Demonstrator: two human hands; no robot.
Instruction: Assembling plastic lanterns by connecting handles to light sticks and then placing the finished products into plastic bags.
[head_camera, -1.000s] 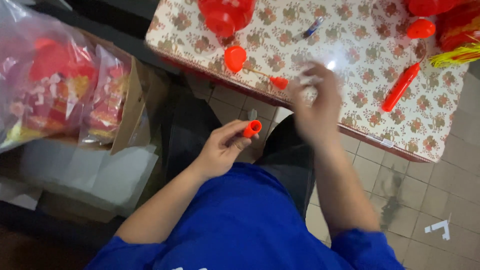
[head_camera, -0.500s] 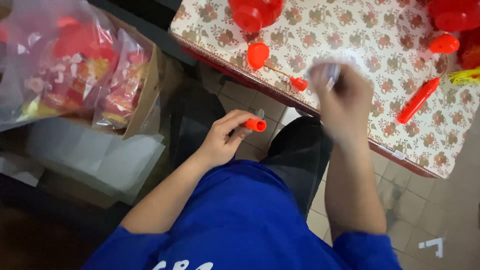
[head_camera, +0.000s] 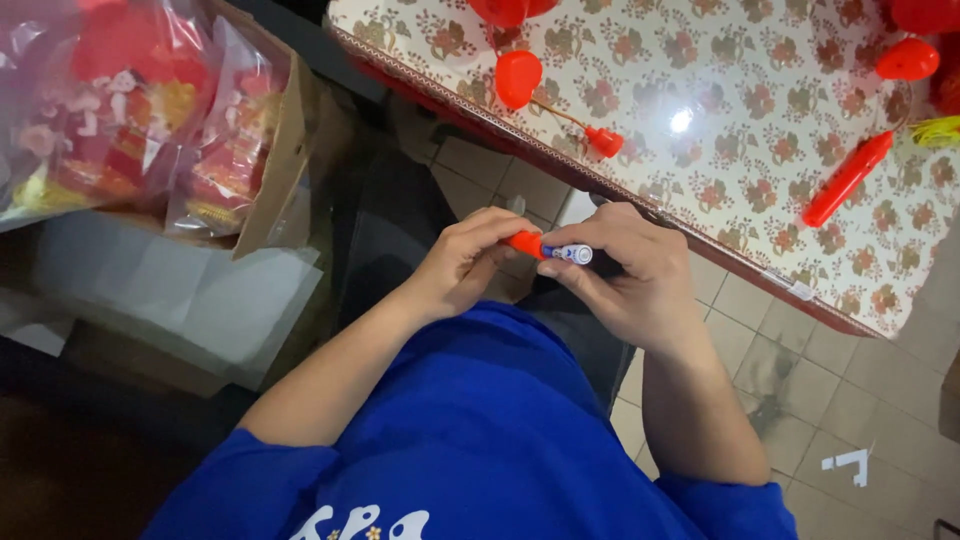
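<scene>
Over my lap, my left hand (head_camera: 462, 262) pinches a small red plastic tube (head_camera: 524, 243) by its left end. My right hand (head_camera: 625, 270) holds a small silvery-white battery (head_camera: 572, 254) with a blue band, its end pressed against the open end of the red tube. Both hands meet just below the table's near edge. I wear a blue shirt and dark trousers.
A table with a flowered cloth (head_camera: 740, 150) holds a red stick (head_camera: 846, 179), a red cap on a wire with a small red piece (head_camera: 604, 141), and other red parts (head_camera: 907, 59). A cardboard box (head_camera: 285, 150) with bagged red goods (head_camera: 120, 110) stands at the left. Tiled floor lies below.
My right hand came down from the table with the battery and met my left hand. The left hand stayed over my lap with the red tube.
</scene>
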